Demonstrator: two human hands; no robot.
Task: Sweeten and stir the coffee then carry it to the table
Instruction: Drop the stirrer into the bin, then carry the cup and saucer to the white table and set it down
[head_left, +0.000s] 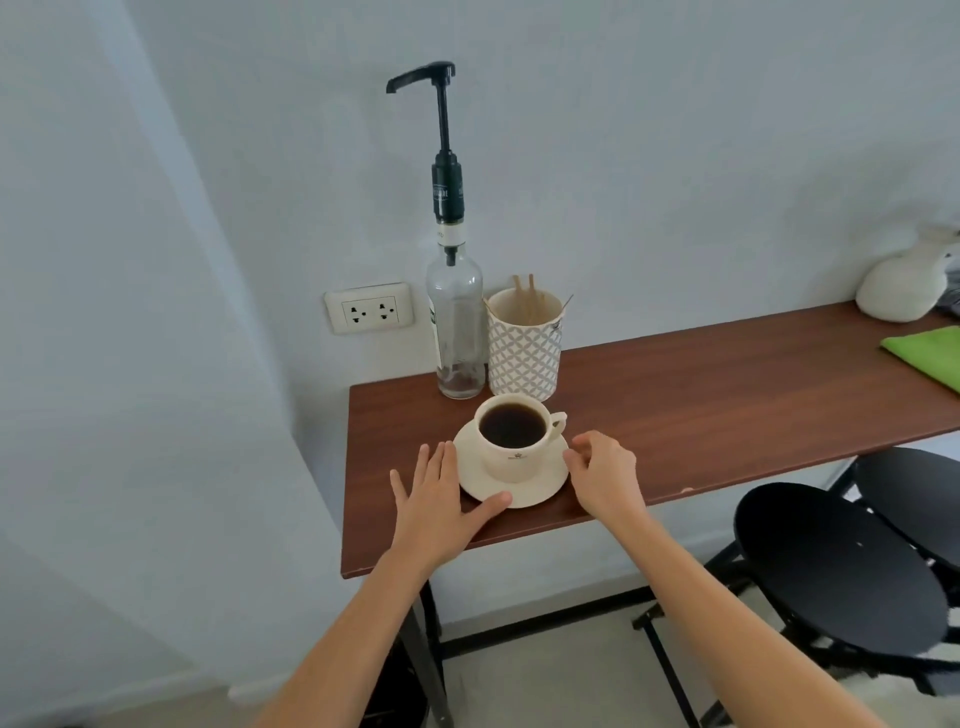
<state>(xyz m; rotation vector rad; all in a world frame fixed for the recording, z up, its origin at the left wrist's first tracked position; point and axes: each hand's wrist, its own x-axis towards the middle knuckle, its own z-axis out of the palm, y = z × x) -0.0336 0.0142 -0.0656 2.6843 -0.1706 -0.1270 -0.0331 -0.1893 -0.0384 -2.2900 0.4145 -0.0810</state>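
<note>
A cream cup (511, 457) full of black coffee stands on a cream saucer (545, 486) near the front edge of a brown wooden counter (727, 395). My left hand (436, 504) lies flat on the counter at the saucer's left, its thumb touching the saucer rim. On the saucer's right, my right hand (605, 480) hovers with fingers loosely curled, holding nothing. Behind the cup stands a clear glass syrup bottle (457, 322) with a tall black pump. Beside it is a patterned cup of wooden stir sticks (524, 343).
A wall socket (370, 313) sits left of the bottle. A white rounded object (904, 291) and a green cloth (930, 353) lie at the counter's far right. Two black stools (841, 571) stand below on the right. A wall closes the left side.
</note>
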